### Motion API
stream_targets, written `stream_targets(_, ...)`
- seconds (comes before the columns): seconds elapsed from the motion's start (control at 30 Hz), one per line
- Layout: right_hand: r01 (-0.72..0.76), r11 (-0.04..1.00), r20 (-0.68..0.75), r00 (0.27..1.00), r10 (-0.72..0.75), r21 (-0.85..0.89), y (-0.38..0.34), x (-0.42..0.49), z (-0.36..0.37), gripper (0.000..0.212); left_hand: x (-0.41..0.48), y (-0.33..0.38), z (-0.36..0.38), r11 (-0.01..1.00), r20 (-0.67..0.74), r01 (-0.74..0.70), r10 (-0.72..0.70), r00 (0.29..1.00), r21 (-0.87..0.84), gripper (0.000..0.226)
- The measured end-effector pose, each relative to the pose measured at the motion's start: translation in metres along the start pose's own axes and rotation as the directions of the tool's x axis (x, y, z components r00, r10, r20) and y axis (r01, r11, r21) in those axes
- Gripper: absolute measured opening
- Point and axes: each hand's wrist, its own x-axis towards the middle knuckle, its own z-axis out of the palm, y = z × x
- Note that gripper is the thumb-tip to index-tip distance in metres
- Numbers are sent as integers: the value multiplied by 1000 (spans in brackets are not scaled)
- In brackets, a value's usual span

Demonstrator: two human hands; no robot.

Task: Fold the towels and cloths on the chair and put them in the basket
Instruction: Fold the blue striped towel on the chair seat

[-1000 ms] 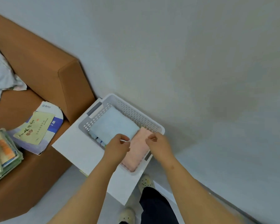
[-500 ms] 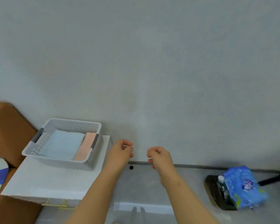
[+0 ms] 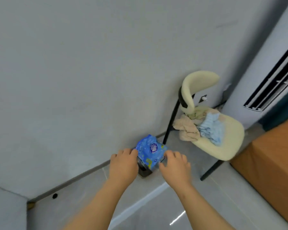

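So left grip (image 3: 123,165) and right grip (image 3: 175,168) are both loose, holding nothing. Crumpled towels (image 3: 188,130) sit on the cream chair (image 3: 228,146), up-right of the right grip.

Person's left hand (image 3: 123,165) and right hand (image 3: 175,168) bare. Left forearm (image 3: 96,206) and right forearm (image 3: 204,208) bare too, uncovered skin down to the frame's bottom edge. Finger detail soft, motion-blurred.
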Motion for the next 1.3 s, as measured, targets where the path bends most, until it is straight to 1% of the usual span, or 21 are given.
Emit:
stream_targets(0.07,-79,997,-18,997,79,-1,46,11,-14,38,27,40,7,998,20,-56,55,998,19,39)
stream_targets(0.13,-140,990,-8,990,140,10,86,28,-25,42,53,81,4,997,105,-75,78,991,-33,34)
stream_targets(0.2,-178,984,0,984,178,0,120,53,-34,44,88,115,15,992,27,-119,118,993,39,35)
stream_targets(0.23,-189,982,1,982,189,-12,136,67,-38,44,105,132,17,990,23,-134,133,991,38,34)
stream_targets(0.3,-214,977,12,977,214,-10,165,98,-47,44,141,162,21,979,-70,-204,202,977,-13,27)
stream_targets(0.33,-226,974,24,974,226,2,179,115,-53,45,162,179,22,965,-79,-260,257,963,-35,24)
stream_targets(0.4,-239,971,42,970,239,13,208,141,-65,49,200,211,31,943,-92,-332,331,939,4,25)
stream_targets(0.53,-282,959,84,957,279,28,272,187,-89,59,259,279,37,926,-92,-378,376,922,4,45)
stream_targets(0.63,-303,952,130,947,294,52,318,221,-104,62,296,322,43,928,-110,-371,371,922,19,43)
stream_targets(0.73,-273,962,176,948,265,25,372,261,-115,65,334,365,59,950,-36,-313,313,949,19,63)
stream_targets(0.87,-157,988,266,952,155,-14,446,322,-127,70,371,428,81,982,5,-185,185,983,34,81)
stream_targets(0.97,-70,997,358,931,72,-17,490,354,-142,72,379,472,91,998,32,-63,63,998,19,94)
stream_targets(1.0,-34,999,376,926,39,-19,502,362,-148,72,380,484,93,999,27,-30,29,999,35,94)
stream_targets(1.07,35,999,411,911,-20,-29,521,378,-159,72,381,506,95,998,15,39,-40,999,56,84)
stream_targets(1.13,87,995,428,902,-63,-38,535,394,-165,71,385,522,94,993,21,108,-109,994,44,79)
stream_targets(1.23,148,989,450,885,-120,-29,544,416,-169,71,390,534,93,981,22,189,-190,981,46,79)
stream_targets(1.3,196,980,477,865,-155,-38,547,427,-169,71,394,536,94,973,-11,224,-223,975,53,80)
